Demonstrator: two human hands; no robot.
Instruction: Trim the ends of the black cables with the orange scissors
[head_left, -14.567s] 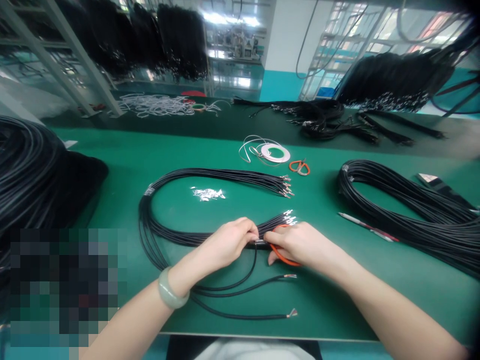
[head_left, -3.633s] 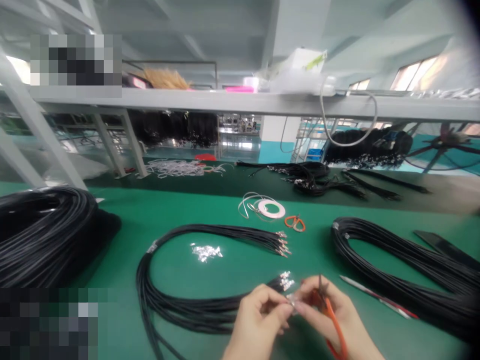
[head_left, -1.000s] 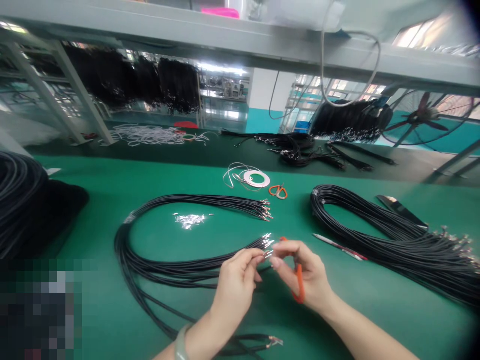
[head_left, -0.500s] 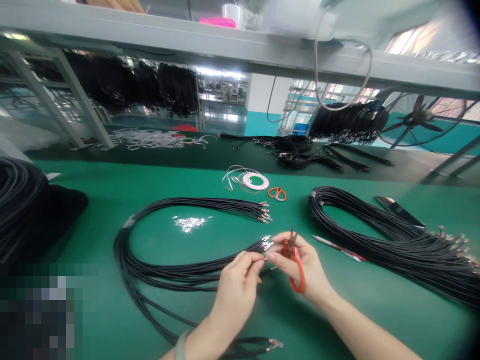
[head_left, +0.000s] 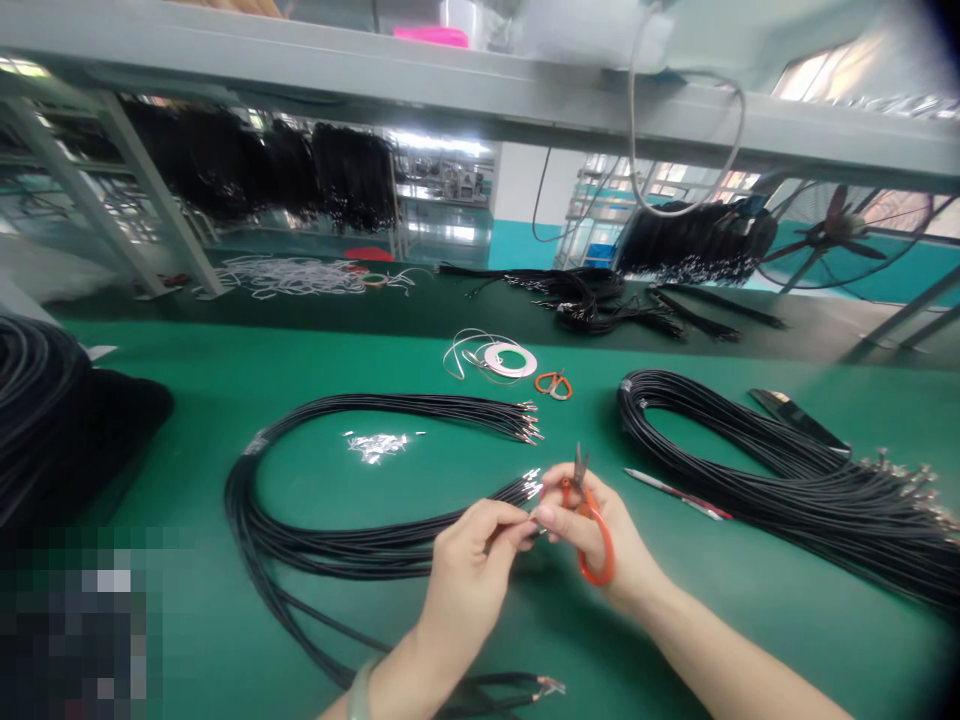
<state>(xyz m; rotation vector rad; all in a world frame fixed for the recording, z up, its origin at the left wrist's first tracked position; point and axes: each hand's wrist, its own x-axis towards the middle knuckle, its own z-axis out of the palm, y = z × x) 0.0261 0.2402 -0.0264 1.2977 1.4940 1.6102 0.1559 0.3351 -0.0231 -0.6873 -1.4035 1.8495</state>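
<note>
My left hand (head_left: 476, 565) is closed in a pinch on the end of a black cable (head_left: 360, 572) from the looped bundle. My right hand (head_left: 611, 540) has orange-handled scissors (head_left: 598, 545) hooked in it, blades pointing up and away. Its thumb and forefinger meet my left fingertips at the cable end; the tiny part between them is mostly hidden. Just beyond my fingers lie cable ends with white and metal tips (head_left: 532, 485). Other stripped ends (head_left: 551, 687) lie nearer me, with thin coloured wires showing. A small heap of white pieces (head_left: 375, 446) sits inside the bundle's curve.
Behind the bundle lie a white tape roll (head_left: 511, 360) and a second pair of orange scissors (head_left: 553, 385). At right are a pen (head_left: 675, 493), a thick cable coil (head_left: 720, 460) and a dark flat object (head_left: 799, 420). A shelf beam (head_left: 480, 95) crosses overhead.
My hands have shifted slightly and the fingertips of both have drawn closer together at the cable end. The scissors in my right hand have turned a little. Things on the table stay put.
</note>
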